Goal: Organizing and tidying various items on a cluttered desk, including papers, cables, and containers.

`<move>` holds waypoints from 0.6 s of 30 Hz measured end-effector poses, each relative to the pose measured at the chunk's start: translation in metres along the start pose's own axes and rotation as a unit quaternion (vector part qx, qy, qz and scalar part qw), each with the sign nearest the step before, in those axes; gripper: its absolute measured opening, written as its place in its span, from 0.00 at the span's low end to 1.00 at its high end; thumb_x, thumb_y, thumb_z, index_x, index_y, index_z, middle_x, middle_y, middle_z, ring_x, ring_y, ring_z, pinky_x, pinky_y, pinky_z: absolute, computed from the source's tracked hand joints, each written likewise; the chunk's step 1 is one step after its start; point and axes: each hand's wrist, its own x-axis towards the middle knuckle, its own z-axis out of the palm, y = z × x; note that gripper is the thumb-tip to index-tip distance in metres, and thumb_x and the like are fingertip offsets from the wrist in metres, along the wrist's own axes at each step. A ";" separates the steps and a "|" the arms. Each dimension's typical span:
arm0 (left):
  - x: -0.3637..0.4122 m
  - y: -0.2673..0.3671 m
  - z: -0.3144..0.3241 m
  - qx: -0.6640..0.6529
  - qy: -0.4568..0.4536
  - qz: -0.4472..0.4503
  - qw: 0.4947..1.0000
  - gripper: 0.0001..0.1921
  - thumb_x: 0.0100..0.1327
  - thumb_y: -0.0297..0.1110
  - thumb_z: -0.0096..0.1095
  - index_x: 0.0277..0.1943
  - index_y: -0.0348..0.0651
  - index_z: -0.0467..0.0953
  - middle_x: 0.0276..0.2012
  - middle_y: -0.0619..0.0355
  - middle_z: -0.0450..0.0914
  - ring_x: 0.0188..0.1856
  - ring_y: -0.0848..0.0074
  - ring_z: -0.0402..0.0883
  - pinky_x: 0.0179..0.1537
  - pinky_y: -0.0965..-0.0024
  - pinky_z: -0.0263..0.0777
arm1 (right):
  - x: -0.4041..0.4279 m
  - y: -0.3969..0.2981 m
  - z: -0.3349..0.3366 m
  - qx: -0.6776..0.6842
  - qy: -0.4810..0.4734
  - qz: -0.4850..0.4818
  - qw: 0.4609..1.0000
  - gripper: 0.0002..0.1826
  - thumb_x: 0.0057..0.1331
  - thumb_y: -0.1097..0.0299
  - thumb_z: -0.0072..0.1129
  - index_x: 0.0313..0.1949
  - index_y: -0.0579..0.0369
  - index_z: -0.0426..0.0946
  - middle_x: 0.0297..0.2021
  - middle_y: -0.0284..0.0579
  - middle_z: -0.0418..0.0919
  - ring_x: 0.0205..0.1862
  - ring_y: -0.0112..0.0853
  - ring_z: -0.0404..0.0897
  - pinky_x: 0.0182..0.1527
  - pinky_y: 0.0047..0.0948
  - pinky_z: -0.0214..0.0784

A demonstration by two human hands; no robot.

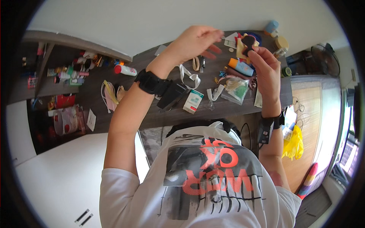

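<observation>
My right hand point(265, 64) pinches a dark, rounded item point(249, 42), perhaps a hair accessory, between thumb and fingers above the far right of the desk. Yellow cloth point(241, 47) lies beneath that item. My left hand point(202, 42) is raised over the back of the desk, its fingers apart and nothing seen in them. Under it lie a beige loop point(196, 63) and a white strap point(188, 77). Near my right hand are a blue tube with an orange cap point(241, 67) and a clear bag of cotton swabs point(236, 89).
A small white-and-green box point(193, 101) lies near the desk's front edge. A white bottle with a red cap point(125, 70) stands or lies at left, beside shelves point(82, 31) of small bottles. Jars point(281, 42) stand at the back right corner. A yellow plastic bag point(293, 144) hangs at right.
</observation>
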 end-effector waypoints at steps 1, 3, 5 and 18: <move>-0.006 0.007 0.002 -0.115 -0.043 0.021 0.992 0.18 0.67 0.40 0.47 0.49 0.34 0.72 0.38 0.55 0.79 0.36 0.75 0.80 0.37 0.76 0.75 | 0.006 -0.001 0.012 -0.003 -0.009 0.001 1.000 0.09 0.58 0.73 0.57 0.38 0.64 0.75 0.32 0.37 0.77 0.35 0.20 0.73 0.40 0.16 0.63; -0.016 0.008 -0.006 -0.117 -0.046 0.064 0.990 0.17 0.67 0.39 0.46 0.48 0.33 0.73 0.35 0.58 0.79 0.33 0.76 0.80 0.36 0.76 0.76 | 0.018 -0.002 0.040 0.000 -0.049 0.001 0.999 0.10 0.59 0.71 0.56 0.38 0.65 0.74 0.32 0.37 0.77 0.34 0.20 0.74 0.39 0.17 0.63; -0.025 0.005 -0.024 -0.059 0.020 0.046 0.997 0.16 0.68 0.37 0.46 0.48 0.33 0.72 0.36 0.58 0.79 0.33 0.77 0.80 0.35 0.76 0.76 | 0.028 0.001 0.070 -0.019 -0.086 -0.021 0.996 0.11 0.60 0.71 0.56 0.39 0.65 0.74 0.32 0.37 0.77 0.34 0.21 0.74 0.39 0.17 0.64; -0.176 -0.005 -0.171 -0.228 0.339 0.120 0.905 0.13 0.67 0.33 0.46 0.48 0.34 0.69 0.30 0.57 0.76 0.28 0.76 0.79 0.29 0.75 0.75 | 0.003 0.004 0.219 0.026 -0.270 0.004 0.963 0.07 0.65 0.72 0.44 0.40 0.63 0.66 0.41 0.50 0.75 0.42 0.33 0.76 0.48 0.31 0.68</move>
